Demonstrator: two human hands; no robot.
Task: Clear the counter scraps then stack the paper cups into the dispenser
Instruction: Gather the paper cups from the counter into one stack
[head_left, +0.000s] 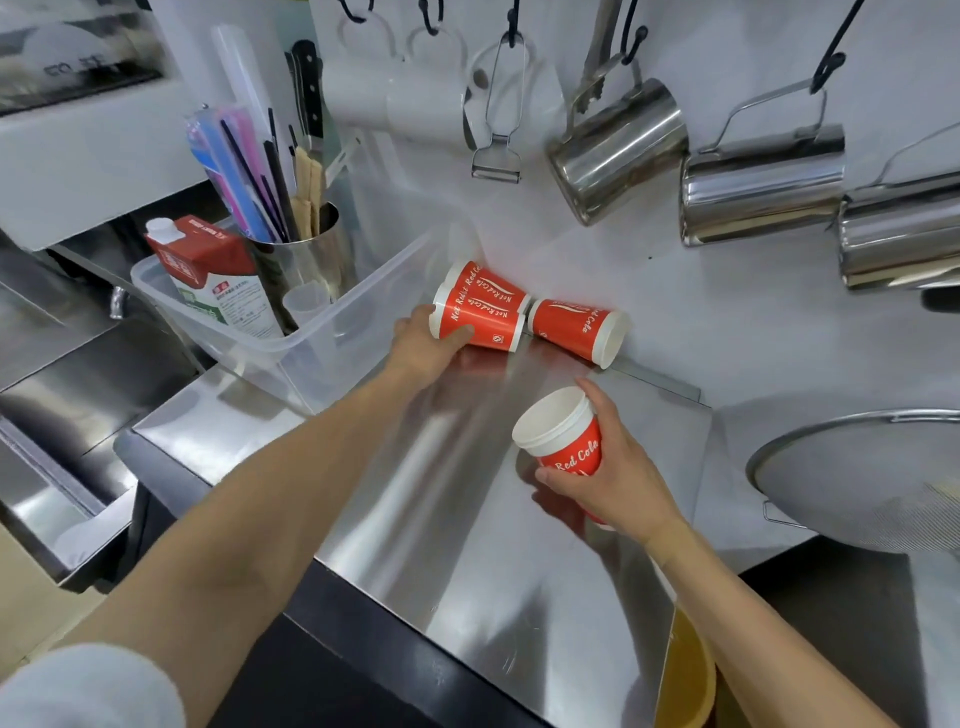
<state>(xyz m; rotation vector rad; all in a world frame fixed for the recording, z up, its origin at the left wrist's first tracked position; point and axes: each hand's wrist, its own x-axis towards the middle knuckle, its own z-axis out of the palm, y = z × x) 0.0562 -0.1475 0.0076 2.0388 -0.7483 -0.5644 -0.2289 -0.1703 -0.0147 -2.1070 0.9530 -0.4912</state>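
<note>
Three red paper cups lie on their sides at the back of the steel counter (467, 519). My left hand (423, 345) grips the front left cup (480, 317) near its rim. Another cup (483, 280) lies just behind that one, against the wall. To their right lies a third cup (576, 327), mouth pointing right. My right hand (618, 478) holds a nested stack of red cups (563, 439) above the counter, white mouth facing up and left. No dispenser is in view.
A clear plastic bin (332, 332) at the left holds a milk carton (218, 280) and a steel cup of straws (298, 260). Steel pitchers (618, 150) and a peeler (496, 156) hang on the wall. A mesh strainer (862, 467) lies at the right. A yellow bucket (685, 675) stands below the counter edge.
</note>
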